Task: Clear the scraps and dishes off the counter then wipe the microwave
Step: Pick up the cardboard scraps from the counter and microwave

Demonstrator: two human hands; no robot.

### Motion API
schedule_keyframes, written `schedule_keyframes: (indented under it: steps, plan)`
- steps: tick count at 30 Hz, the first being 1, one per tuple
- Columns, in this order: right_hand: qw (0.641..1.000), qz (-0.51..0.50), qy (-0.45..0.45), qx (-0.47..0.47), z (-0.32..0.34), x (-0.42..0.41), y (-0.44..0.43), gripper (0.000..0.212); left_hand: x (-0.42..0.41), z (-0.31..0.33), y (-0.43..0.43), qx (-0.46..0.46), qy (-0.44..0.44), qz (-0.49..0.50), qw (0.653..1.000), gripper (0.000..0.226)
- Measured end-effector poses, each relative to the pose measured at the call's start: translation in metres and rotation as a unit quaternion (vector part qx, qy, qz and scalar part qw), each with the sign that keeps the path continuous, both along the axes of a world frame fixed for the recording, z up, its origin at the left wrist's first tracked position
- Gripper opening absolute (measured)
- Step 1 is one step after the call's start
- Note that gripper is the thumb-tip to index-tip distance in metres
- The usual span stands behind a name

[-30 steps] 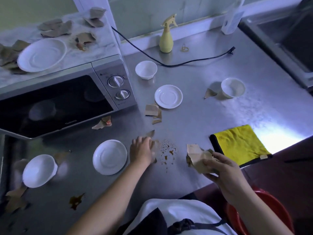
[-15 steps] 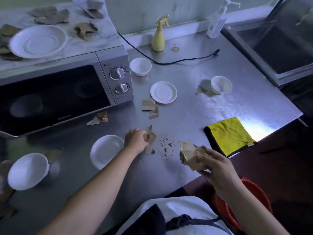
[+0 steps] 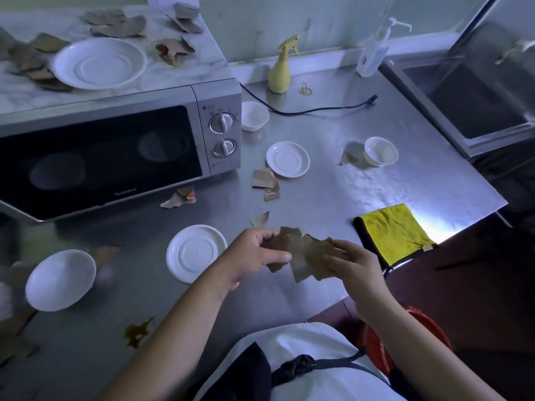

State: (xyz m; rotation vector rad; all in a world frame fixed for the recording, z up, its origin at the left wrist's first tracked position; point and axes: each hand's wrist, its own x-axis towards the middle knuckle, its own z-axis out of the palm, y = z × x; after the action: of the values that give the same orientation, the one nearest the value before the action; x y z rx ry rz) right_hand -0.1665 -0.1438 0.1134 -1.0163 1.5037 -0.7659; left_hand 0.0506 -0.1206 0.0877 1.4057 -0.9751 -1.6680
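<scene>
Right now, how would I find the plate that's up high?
Find the grey microwave on the steel counter. A white plate lies on its top, among brown paper scraps. It is the only dish up there; the others sit on the counter.

The microwave (image 3: 115,146) stands at the back left of the worktop (image 3: 362,192), with a top plate (image 3: 100,63) and loose scraps (image 3: 115,26) lying on it. Just right of it sits a small bowl (image 3: 254,115), with a saucer (image 3: 288,159) nearer the front. A right bowl (image 3: 380,151) sits farther right (one torn scrap (image 3: 347,157) just beside it), and the sink (image 3: 477,96) is beyond that. A spray bottle (image 3: 280,73) stands by the back wall. Before the microwave lie a front plate (image 3: 197,253) and, far left, a left bowl (image 3: 60,279). The cloth (image 3: 396,234) lies at the front right edge. Between front plate and cloth, the left hand (image 3: 257,256) and right hand (image 3: 356,261) hold a bundle of scraps (image 3: 304,256).
</scene>
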Motion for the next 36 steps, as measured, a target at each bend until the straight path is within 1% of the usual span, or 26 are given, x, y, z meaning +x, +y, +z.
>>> schedule_keyframes:
  steps: [3,5,9,12,15,17,18,20,23,25,27,28,29,31,32,34,36]
  plan:
    - [0.997,0.049,-0.059,0.019,0.005,0.017,0.002,0.033,-0.002,0.005,0.009,0.005,-0.116,0.035,0.993,0.016]
    - [0.994,0.069,-0.08,0.024,0.008,0.024,0.005,0.032,0.001,0.007,0.014,0.01,-0.143,0.067,0.987,0.015]
    - [0.988,0.11,-0.102,0.021,0.011,0.031,0.015,0.029,0.004,0.01,0.026,-0.004,-0.143,0.089,0.986,0.014]
    - [0.989,0.126,-0.072,0.005,0.01,0.035,0.023,0.034,-0.003,0.012,0.033,-0.014,-0.132,0.093,0.987,0.015]
    - [0.994,0.101,-0.037,-0.011,0.006,0.034,0.028,0.04,-0.01,0.014,0.038,-0.024,-0.122,0.089,0.988,0.012]
    - [0.997,0.074,-0.025,-0.02,0.004,0.032,0.03,0.037,-0.012,0.015,0.04,-0.038,-0.124,0.087,0.988,0.007]
    - [0.997,0.063,-0.026,-0.024,0.004,0.03,0.031,0.035,-0.012,0.016,0.041,-0.044,-0.126,0.088,0.987,0.009]
    - [0.998,0.041,-0.037,-0.027,0.003,0.026,0.033,0.031,-0.014,0.018,0.043,-0.05,-0.13,0.113,0.984,0.013]
    - [0.999,0.003,-0.036,-0.028,0.003,0.021,0.038,0.034,-0.013,0.02,0.045,-0.054,-0.13,0.157,0.977,0.016]
    - [0.999,-0.009,-0.038,-0.024,0.004,0.018,0.041,0.033,-0.01,0.02,0.046,-0.063,-0.113,0.143,0.981,0.013]
    - [0.999,-0.004,-0.043,-0.018,0.003,0.016,0.045,0.032,-0.01,0.022,0.048,-0.059,-0.078,0.106,0.99,0.006]
    - [0.999,-0.001,-0.044,-0.016,0.002,0.016,0.046,0.031,-0.011,0.021,0.049,-0.063,-0.082,0.095,0.99,0.006]
    - [0.999,0.001,-0.046,-0.015,0.002,0.016,0.048,0.03,-0.012,0.021,0.049,-0.07,-0.104,0.097,0.987,0.007]
    - [0.998,0.0,-0.056,-0.013,0.001,0.018,0.049,0.03,-0.012,0.02,0.049,-0.076,-0.137,0.145,0.977,0.01]
    - [0.998,-0.001,-0.06,-0.01,0.001,0.018,0.05,0.03,-0.01,0.02,0.049,-0.074,-0.131,0.183,0.971,0.012]
    - [0.997,-0.009,-0.071,-0.001,0.002,0.018,0.05,0.03,-0.006,0.02,0.047,-0.071,-0.103,0.254,0.959,0.014]
    - [0.997,-0.023,-0.077,0.006,0.001,0.018,0.051,0.029,-0.006,0.023,0.047,-0.078,-0.058,0.279,0.956,0.014]
